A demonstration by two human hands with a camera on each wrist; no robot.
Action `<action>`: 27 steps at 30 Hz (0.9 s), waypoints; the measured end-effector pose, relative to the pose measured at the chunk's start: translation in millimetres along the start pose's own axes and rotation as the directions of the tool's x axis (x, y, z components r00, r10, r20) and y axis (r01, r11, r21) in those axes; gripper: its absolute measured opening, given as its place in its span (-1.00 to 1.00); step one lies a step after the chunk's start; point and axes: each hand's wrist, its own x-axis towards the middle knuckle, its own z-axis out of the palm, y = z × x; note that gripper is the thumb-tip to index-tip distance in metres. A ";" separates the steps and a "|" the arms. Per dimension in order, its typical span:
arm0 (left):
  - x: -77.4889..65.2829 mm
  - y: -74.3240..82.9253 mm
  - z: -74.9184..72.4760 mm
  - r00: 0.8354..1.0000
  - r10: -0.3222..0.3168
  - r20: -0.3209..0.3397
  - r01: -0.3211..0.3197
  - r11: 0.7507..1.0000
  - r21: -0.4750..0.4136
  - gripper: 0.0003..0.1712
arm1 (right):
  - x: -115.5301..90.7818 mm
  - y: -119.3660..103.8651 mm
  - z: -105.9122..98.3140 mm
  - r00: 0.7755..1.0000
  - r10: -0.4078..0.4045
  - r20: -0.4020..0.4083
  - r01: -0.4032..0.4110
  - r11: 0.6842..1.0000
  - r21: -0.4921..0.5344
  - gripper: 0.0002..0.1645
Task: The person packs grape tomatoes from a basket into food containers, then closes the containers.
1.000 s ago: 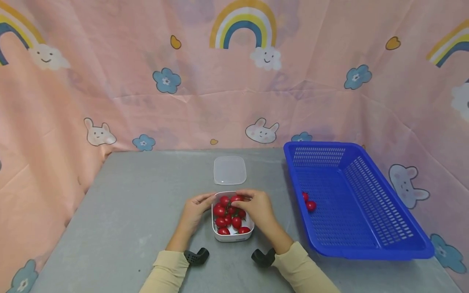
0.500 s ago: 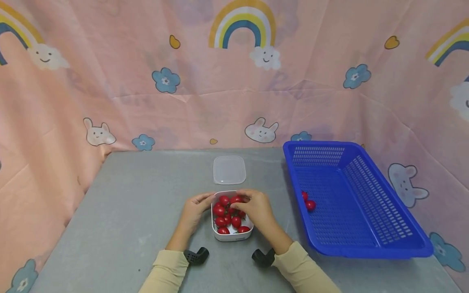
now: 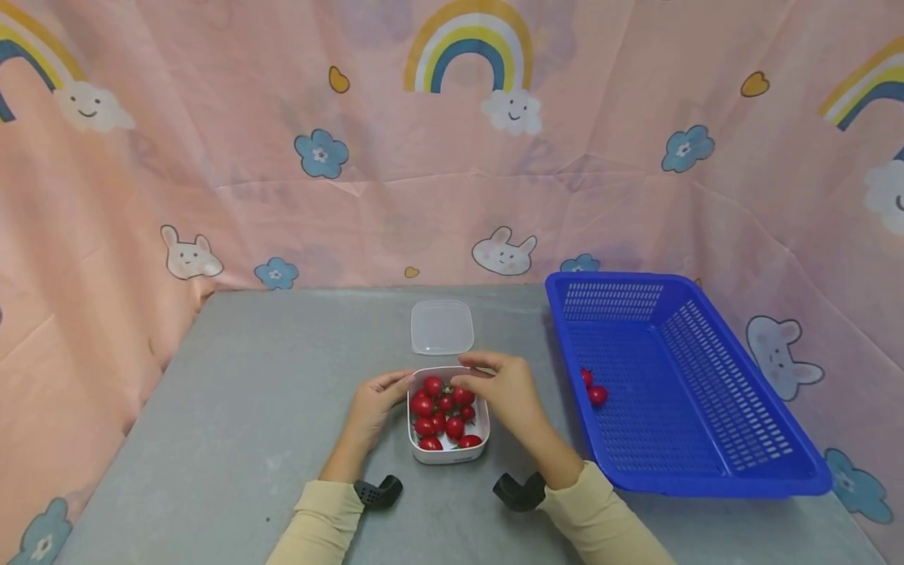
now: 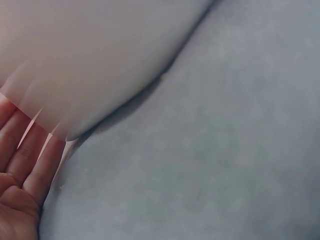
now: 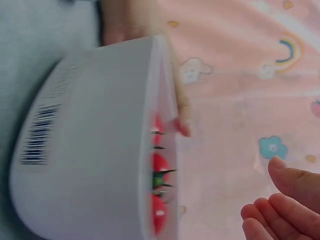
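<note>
A white square plastic box [image 3: 449, 457] stands before me with several cherry tomatoes [image 3: 424, 406] in it, some with green stems. My left hand [image 3: 371, 404] holds the box at its far left corner. In the left wrist view its fingers [image 4: 44, 167] lie against the outer wall; in the right wrist view a digit reaches over the rim. My right hand [image 3: 514, 388] hovers at the box's far right corner. Nothing sits between its thumb and loosely bent fingers [image 5: 280, 220], which are apart from the box in the right wrist view.
A clear square lid [image 3: 442, 328] lies flat behind the box. On the right stands a large blue plastic basket [image 3: 664, 486] with cherry tomatoes [image 3: 597, 396] near its left wall. Patterned pink cloth [image 3: 395, 212] hangs around the grey table [image 3: 233, 392].
My right hand has let go of a cherry tomato in the box's far right part and risen slightly up and right. The left hand and box stay put.
</note>
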 end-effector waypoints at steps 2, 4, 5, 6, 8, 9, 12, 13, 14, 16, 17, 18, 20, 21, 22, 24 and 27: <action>-0.1 0.5 -0.3 1.000 -0.001 -0.001 0.001 1.000 0.002 -0.67 | -0.4 -5.5 -4.4 1.000 0.013 0.003 -0.013 1.000 0.009 -0.62; -0.2 0.9 -0.4 1.000 -0.002 -0.001 0.002 1.000 0.009 -0.66 | -1.1 -9.8 -8.7 1.000 0.023 0.006 -0.023 1.000 0.014 -0.62; -0.2 1.1 -0.5 1.000 -0.001 0.001 0.001 1.000 0.014 -0.66 | -1.8 -11.8 -10.9 1.000 0.028 0.009 -0.029 0.999 0.020 -0.62; -0.4 1.4 -0.4 1.000 -0.002 0.001 0.002 1.000 0.014 -0.66 | -2.5 -13.6 -13.0 0.999 0.038 0.012 -0.038 0.999 0.025 -0.62; -0.6 1.7 -0.3 1.000 -0.003 0.001 0.003 1.000 0.014 -0.65 | -5.3 -17.9 -17.8 0.998 0.057 0.026 -0.058 0.998 0.036 -0.62; -0.5 1.7 -0.3 1.000 -0.005 0.003 0.005 1.000 0.012 -0.65 | -7.0 -20.1 -20.3 0.997 0.065 0.034 -0.067 0.997 0.036 -0.61; -0.4 1.7 -0.2 1.000 -0.009 0.002 0.009 1.000 0.002 -0.65 | -12.4 -28.0 -28.7 0.996 0.074 0.059 -0.076 0.997 0.032 -0.60; -0.3 1.4 -0.3 1.000 -0.009 0.001 0.009 1.000 0.001 -0.66 | -14.1 -30.9 -31.7 0.996 0.069 0.065 -0.071 0.997 0.026 -0.59; -0.1 1.4 -0.4 1.000 -0.013 0.000 0.013 1.000 -0.007 -0.66 | -15.2 -33.2 -34.7 0.996 0.061 0.067 -0.062 0.998 0.015 -0.59; 0.3 0.9 -0.6 1.000 -0.013 -0.001 0.013 1.000 -0.007 -0.66 | -16.2 -36.6 -41.1 0.997 0.045 0.065 -0.045 0.999 0.002 -0.58; 0.2 0.7 -0.7 1.000 -0.010 0.000 0.010 1.000 -0.001 -0.66 | -16.0 -37.4 -44.5 0.998 0.034 0.061 -0.034 0.999 -0.007 -0.57; 0.2 0.6 -0.7 1.000 -0.012 0.000 0.012 1.000 -0.001 -0.66 | -15.6 -38.0 -48.1 0.998 0.026 0.055 -0.025 1.000 -0.019 -0.57; 0.1 0.6 -0.8 1.000 -0.017 0.000 0.017 1.000 -0.004 -0.65 | -13.8 -38.0 -55.6 0.999 0.012 0.046 -0.010 0.999 -0.041 -0.57; 0.1 0.6 -0.8 1.000 -0.016 0.000 0.016 1.000 -0.002 -0.65 | -12.8 -37.9 -59.7 0.999 0.009 0.041 -0.006 0.999 -0.053 -0.56; 0.1 0.5 -0.7 1.000 -0.017 0.001 0.017 1.000 -0.002 -0.65 | -11.9 -37.9 -64.2 0.999 0.003 0.035 -0.001 0.998 -0.068 -0.55; 0.4 0.4 -0.3 1.000 -0.020 0.001 0.020 1.000 -0.008 -0.66 | -10.0 -38.1 -73.4 1.000 0.001 0.021 0.001 0.995 -0.097 -0.54; 0.4 0.0 0.5 1.000 -0.015 0.000 0.015 1.000 -0.011 -0.65 | -8.6 -39.1 -87.6 1.000 0.013 -0.008 -0.014 0.992 -0.129 -0.51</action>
